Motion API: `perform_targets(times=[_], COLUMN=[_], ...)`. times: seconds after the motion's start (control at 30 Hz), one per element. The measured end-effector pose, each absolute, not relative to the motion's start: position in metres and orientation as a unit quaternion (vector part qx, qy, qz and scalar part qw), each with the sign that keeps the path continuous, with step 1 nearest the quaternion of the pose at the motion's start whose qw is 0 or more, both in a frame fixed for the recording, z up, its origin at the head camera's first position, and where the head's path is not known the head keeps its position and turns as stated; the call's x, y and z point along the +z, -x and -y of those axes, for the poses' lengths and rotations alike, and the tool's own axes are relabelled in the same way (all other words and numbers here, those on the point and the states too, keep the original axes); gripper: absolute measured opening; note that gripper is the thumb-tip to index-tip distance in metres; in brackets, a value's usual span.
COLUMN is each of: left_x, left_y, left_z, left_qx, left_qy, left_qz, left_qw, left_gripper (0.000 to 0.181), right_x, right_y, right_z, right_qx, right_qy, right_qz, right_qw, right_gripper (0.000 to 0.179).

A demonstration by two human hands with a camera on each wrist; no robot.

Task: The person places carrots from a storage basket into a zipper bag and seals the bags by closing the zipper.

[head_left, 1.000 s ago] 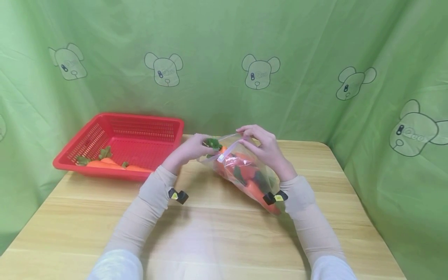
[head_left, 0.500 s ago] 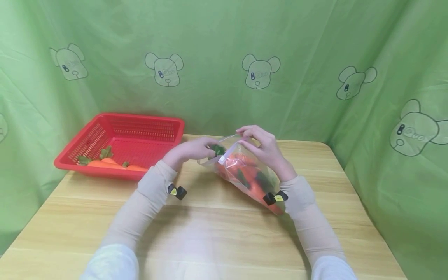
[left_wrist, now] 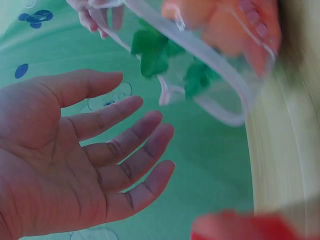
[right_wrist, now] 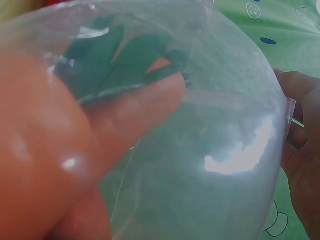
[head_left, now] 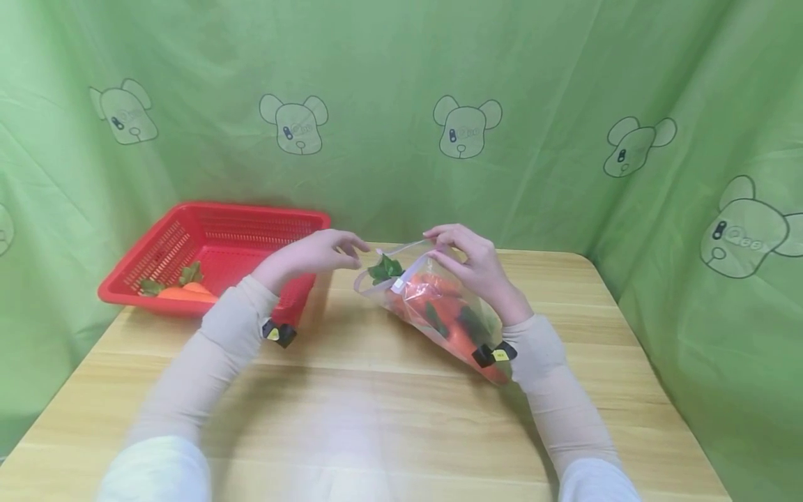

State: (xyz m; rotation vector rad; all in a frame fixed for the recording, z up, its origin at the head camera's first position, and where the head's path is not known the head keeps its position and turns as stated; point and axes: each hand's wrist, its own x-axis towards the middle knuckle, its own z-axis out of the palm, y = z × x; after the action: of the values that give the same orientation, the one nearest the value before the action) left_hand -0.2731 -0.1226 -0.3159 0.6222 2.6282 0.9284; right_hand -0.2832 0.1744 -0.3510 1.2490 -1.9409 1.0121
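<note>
A clear zip bag (head_left: 452,317) holds several carrots (head_left: 461,341) and slants across the table, its mouth toward the left. Green carrot leaves (head_left: 385,269) show at the opening, with a white slider on the zip edge. My right hand (head_left: 473,261) pinches the upper rim of the bag between thumb and fingers. Left of the mouth, my left hand (head_left: 314,252) hovers apart from the bag, over the right end of the red basket. Its palm and spread fingers (left_wrist: 125,175) hold nothing in the left wrist view. In the right wrist view the bag's film and carrots (right_wrist: 40,150) fill much of the picture.
The red plastic basket (head_left: 263,213) stands at the back left, with carrots (head_left: 185,291) in its near left corner. My left forearm crosses its near right side. A wooden table (head_left: 376,418) lies beneath, and a green curtain (head_left: 389,188) surrounds its back and sides.
My left hand has let go of a carrot at the bag's mouth and drawn back left toward the basket. The carrot's leaves now lie inside the opening. My right hand keeps its place.
</note>
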Motion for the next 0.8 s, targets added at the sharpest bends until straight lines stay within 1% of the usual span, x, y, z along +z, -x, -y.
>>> perform_targets(times=[0.13, 0.4, 0.57, 0.67, 0.8], left_x=[-0.314, -0.316, -0.322, -0.329, -0.339], left_y=[0.274, 0.28, 0.281, 0.28, 0.279], left_z=[0.138, 0.17, 0.19, 0.203, 0.22], left_qx=[0.303, 0.295, 0.284, 0.268, 0.244], left_qy=[-0.203, -0.183, -0.183, -0.183, -0.187], left_qz=[-0.922, -0.936, -0.94, -0.945, -0.95], left_qw=[0.127, 0.066, 0.042, 0.035, 0.057], left_gripper=[0.04, 0.038, 0.039, 0.04, 0.044], right_x=[-0.352, -0.352, -0.352, -0.352, -0.353], right_y=[0.283, 0.284, 0.283, 0.283, 0.283], right_z=[-0.174, -0.174, -0.173, -0.173, -0.172], right_qx=[0.383, 0.381, 0.383, 0.384, 0.384], right_qy=[-0.473, -0.476, -0.477, -0.48, -0.484], right_qz=[0.733, 0.731, 0.729, 0.726, 0.723], right_qw=[0.304, 0.305, 0.307, 0.308, 0.309], right_gripper=[0.019, 0.019, 0.019, 0.019, 0.02])
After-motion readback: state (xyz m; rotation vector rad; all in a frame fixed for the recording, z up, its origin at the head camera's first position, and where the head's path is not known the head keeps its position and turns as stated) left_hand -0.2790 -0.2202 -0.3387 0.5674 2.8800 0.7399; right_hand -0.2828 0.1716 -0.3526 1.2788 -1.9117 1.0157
